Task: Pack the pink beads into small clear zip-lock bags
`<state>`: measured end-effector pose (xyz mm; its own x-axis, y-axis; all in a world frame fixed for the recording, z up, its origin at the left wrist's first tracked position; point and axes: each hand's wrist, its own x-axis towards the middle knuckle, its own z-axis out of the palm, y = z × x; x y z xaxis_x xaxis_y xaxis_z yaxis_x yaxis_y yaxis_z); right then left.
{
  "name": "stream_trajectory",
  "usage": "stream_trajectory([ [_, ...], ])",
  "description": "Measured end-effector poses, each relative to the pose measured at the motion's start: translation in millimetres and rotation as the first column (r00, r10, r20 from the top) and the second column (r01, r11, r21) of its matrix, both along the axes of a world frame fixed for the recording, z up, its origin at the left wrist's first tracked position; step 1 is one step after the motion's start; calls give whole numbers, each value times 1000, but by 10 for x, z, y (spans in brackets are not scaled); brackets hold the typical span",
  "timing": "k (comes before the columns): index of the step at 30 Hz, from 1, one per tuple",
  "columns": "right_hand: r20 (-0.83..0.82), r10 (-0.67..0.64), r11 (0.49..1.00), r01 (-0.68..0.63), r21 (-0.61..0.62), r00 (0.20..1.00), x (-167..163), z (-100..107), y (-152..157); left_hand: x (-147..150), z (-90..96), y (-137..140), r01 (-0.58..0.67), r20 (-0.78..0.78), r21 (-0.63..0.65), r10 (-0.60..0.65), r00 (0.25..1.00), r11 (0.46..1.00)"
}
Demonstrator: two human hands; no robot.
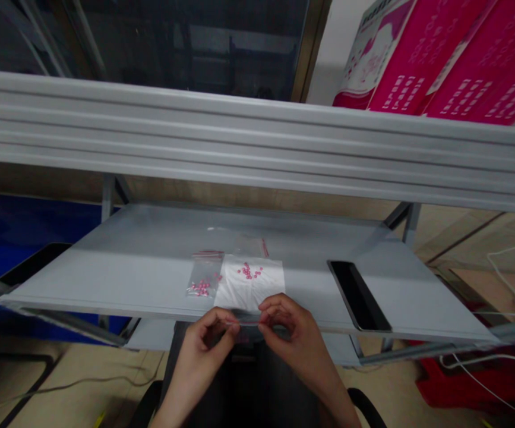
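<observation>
Between my two hands, just off the table's front edge, stretches the top of a small clear zip bag (249,324). My left hand (210,339) pinches its left end, and my right hand (290,330) pinches the right end. Pinkish spots show faintly below its top edge; the rest blends into the dark background. Beyond my hands lies a white paper sheet (234,291) with several small pink pills (247,271) loose on it. A clear zip bag of pink pills (201,287) lies left of the paper. Another clear bag (252,245) with a red-striped edge lies behind the paper.
On the right of the grey table (150,249) lies a black phone (359,296). A metal rail (239,142) crosses above the table's back. Pink boxes (435,59) stand above it at the right. White cables (498,362) hang at the lower right.
</observation>
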<state>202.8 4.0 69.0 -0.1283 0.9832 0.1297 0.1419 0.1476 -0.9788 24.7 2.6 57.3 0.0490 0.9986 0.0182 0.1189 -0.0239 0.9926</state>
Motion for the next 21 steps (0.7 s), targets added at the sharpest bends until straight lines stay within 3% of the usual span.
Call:
stream_trajectory([
  [5, -6, -126, 992, 126, 31, 992, -9, -35, 0, -35, -12, -3, -61, -103, 88, 70, 992, 994],
  [11, 12, -227, 974, 226, 8, 974, -36, 27, -29, -152, 40, 37, -36, -201, 199, 77, 977, 979],
  [16, 57, -189, 980, 185, 68, 980, -60, 94, -6, -247, 164, 87, 138, -371, 298, -19, 929, 944],
  [21, 72, -124, 986, 116, 116, 990, -109, 104, -4, -143, 346, 90, 324, -514, 385, -90, 853, 864],
])
